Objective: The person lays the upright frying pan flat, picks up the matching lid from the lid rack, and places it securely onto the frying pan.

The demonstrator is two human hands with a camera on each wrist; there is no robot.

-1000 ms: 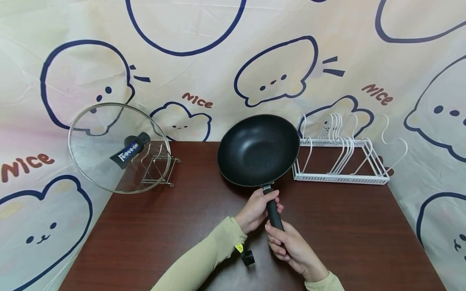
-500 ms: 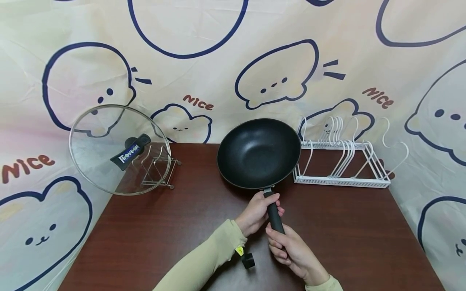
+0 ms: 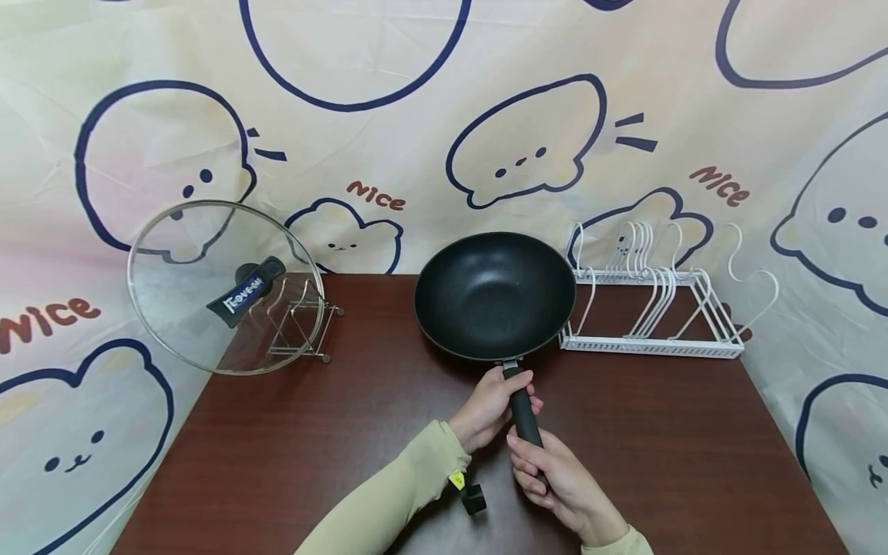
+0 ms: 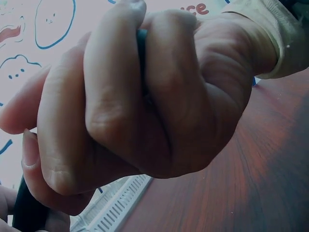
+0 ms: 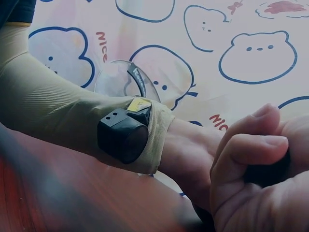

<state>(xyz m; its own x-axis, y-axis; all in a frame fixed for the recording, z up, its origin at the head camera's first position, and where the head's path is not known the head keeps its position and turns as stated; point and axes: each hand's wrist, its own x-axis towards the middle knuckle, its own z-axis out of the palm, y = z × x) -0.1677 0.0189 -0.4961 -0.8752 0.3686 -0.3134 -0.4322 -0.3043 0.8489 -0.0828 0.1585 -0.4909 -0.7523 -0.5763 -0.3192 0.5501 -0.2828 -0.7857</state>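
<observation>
A black frying pan (image 3: 494,297) is held above the table in the head view, its hollow side turned toward me and its handle (image 3: 523,412) slanting down to the right. My left hand (image 3: 489,408) grips that handle close to the pan, thumb laid along the top. Lower down, my right hand (image 3: 558,478) curls round the handle's end. In the left wrist view the left hand's curled fingers (image 4: 111,106) hide most of the handle. The right wrist view shows the right hand's fingers (image 5: 248,154) bent round the dark handle.
On the left, a glass lid (image 3: 229,285) with a black knob stands tilted in a small wire rack (image 3: 298,347). A white dish rack (image 3: 652,344) with upright loops sits at the back right of the brown table (image 3: 666,432). Behind hangs a printed cloth (image 3: 388,146).
The pan has sunk very slightly in the head view, and both hands keep their grip on its handle. The lid and racks stay in place.
</observation>
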